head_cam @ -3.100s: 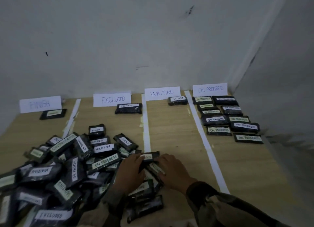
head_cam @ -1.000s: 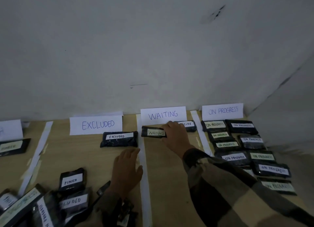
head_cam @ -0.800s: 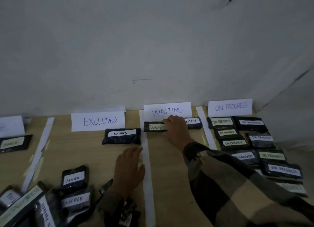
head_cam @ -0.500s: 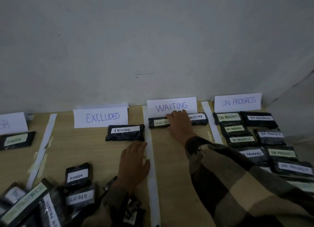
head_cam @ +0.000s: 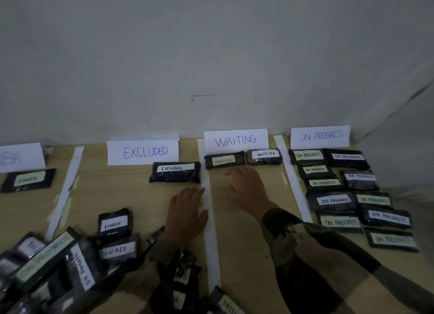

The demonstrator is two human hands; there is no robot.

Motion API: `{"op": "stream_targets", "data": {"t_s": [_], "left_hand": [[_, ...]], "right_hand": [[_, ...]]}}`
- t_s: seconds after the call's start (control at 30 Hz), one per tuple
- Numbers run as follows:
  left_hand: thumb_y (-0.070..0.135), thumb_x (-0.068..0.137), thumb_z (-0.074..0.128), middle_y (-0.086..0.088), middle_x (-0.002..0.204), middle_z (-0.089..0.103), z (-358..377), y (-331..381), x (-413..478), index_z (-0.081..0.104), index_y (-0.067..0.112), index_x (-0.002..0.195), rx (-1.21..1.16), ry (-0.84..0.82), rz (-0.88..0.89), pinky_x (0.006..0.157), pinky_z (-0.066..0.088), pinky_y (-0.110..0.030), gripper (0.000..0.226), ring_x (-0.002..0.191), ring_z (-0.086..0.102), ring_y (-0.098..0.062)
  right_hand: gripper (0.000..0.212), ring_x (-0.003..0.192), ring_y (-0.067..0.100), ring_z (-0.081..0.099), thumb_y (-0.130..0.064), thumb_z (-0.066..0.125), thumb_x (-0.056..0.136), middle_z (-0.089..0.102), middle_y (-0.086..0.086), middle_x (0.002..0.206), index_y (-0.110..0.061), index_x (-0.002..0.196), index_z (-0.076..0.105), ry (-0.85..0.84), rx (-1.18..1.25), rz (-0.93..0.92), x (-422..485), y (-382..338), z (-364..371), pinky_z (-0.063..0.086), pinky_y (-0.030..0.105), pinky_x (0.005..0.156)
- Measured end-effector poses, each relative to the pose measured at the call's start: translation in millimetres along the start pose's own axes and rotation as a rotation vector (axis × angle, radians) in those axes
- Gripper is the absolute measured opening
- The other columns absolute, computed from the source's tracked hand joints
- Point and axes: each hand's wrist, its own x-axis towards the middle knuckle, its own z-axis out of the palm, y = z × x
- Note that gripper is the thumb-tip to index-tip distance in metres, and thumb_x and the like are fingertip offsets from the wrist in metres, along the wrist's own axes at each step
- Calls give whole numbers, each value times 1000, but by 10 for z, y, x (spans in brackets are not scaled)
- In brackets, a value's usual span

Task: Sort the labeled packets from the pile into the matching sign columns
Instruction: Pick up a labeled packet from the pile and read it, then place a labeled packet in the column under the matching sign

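Two black packets labelled WAITING lie side by side under the WAITING sign (head_cam: 235,140): a yellow-labelled one (head_cam: 224,160) and a white-labelled one (head_cam: 264,156). My right hand (head_cam: 246,188) hovers just in front of the yellow-labelled packet, fingers spread, holding nothing. My left hand (head_cam: 186,210) rests flat on the table beside the white tape strip (head_cam: 209,219). The pile of labelled packets (head_cam: 58,262) fills the lower left.
One packet (head_cam: 175,173) lies under the EXCLUDED sign (head_cam: 143,152), one (head_cam: 28,180) under the FINISH sign (head_cam: 18,157), and several (head_cam: 347,191) under the ON PROGRESS sign (head_cam: 320,136). A grey wall stands right behind the signs and at the right.
My right hand carried a WAITING packet from the pile to the WAITING column, set it left of the other one, let go and drew back. My left hand stayed on the table.
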Motion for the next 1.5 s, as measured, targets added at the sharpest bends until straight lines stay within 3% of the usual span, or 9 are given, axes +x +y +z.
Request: {"op": "stream_targets", "data": {"t_s": [0.1,0.2,0.37,0.6,0.8,1.07,1.27,1.4,1.5], "left_hand": [[44,70,43,-9,113,63,-91,-25,-158,59,13,119,14,6,43,79,50,-45,60,102,61,-31],[43,69,40,-11,112,63,-159,-55,-356,60,12,118,24,-7,69,79,49,-46,62,102,61,-33],[41,72,41,-8,137,47,-243,-40,-668,46,18,134,26,-121,40,101,34,-43,67,127,41,-28],[43,77,38,-12,132,52,-258,36,-1148,53,13,130,-28,-147,152,99,37,-44,63,123,46,-31],[35,77,52,-9,124,58,-204,70,-1443,57,14,125,4,-148,240,96,39,-41,53,117,51,-29],[37,88,53,-4,132,51,-171,108,-1602,45,20,135,-11,-193,258,107,30,-41,50,125,42,-24],[41,91,53,0,106,65,-253,239,-1631,50,24,131,-165,-145,204,96,39,-37,43,100,57,-20],[29,89,59,0,98,70,-345,264,-1587,62,22,110,-299,-84,114,74,45,-24,23,85,64,-17],[25,90,56,2,101,68,-451,179,-1529,60,23,107,-337,-85,15,73,43,-21,18,88,63,-14]], "right_hand": [[31,78,31,60,-18,52,66,64,9,88,-11,93,66,-54,27,-42,-324,-149,-8,47,41,74],[31,80,31,59,-23,48,73,64,9,92,-13,95,67,-169,11,-34,-634,-305,-33,44,40,73],[37,93,29,55,-34,42,81,61,7,101,-17,104,66,-370,56,39,-1164,-586,-55,33,33,74],[57,109,26,51,-55,62,81,53,3,121,-22,126,48,-653,-50,185,-1684,-877,-173,40,34,84],[54,98,26,53,-57,67,76,53,6,114,-17,109,51,-722,-103,320,-2021,-945,-258,42,34,75],[45,97,25,54,-33,77,73,55,1,109,-21,106,50,-498,10,391,-2196,-1135,-247,40,32,70],[31,96,21,49,-28,68,76,54,-3,102,-24,102,52,-234,61,213,-2156,-1331,-310,31,31,66],[41,99,18,46,-26,69,74,54,-3,108,-23,111,54,-158,70,153,-2080,-1360,-349,29,28,67],[51,105,17,44,-22,69,75,50,-3,114,-23,123,51,-165,69,140,-2023,-1296,-346,30,26,70]]}}
